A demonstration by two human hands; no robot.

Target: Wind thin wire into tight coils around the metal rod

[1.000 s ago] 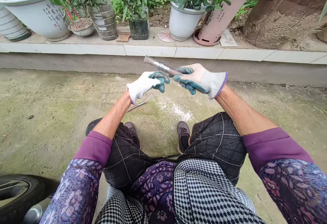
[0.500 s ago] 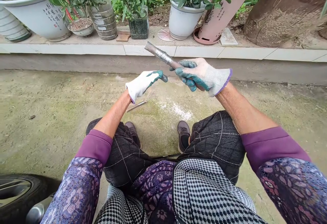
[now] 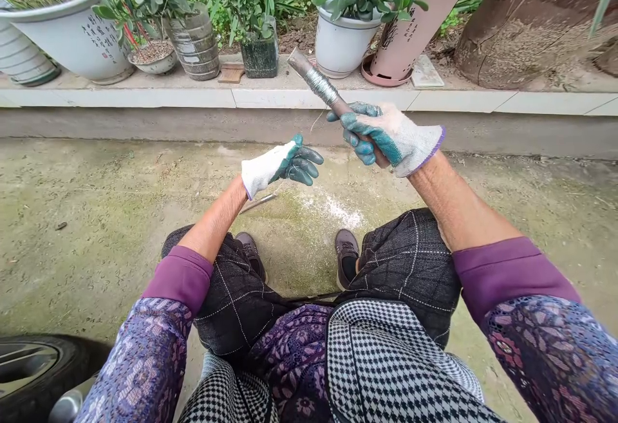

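My right hand [image 3: 381, 136], in a white glove with a teal coated palm, is wrapped round a brownish-grey rod [image 3: 344, 106]. The rod tilts up to the left, and shiny thin wire [image 3: 321, 85] is wound in a tight coil near its upper end. A fine loose strand of wire [image 3: 316, 122] hangs from the rod toward my left hand [image 3: 284, 164]. That hand, gloved alike, is apart from the rod with its fingers spread and palm turned inward. A thin strand also shows near its fingers; whether it touches them is unclear.
A thin metal rod [image 3: 259, 203] lies on the concrete ground beyond my left foot, near scattered white powder [image 3: 340, 210]. Potted plants, among them a white pot [image 3: 345, 43] and a pink pot [image 3: 403, 37], line a tiled ledge [image 3: 270, 98]. A tyre [image 3: 43, 371] is at lower left.
My left hand has turned, and its fingers have spread apart. The wire-wound rod in my right hand has tipped more upright and shifted slightly right. A loose wire strand now shows below it.
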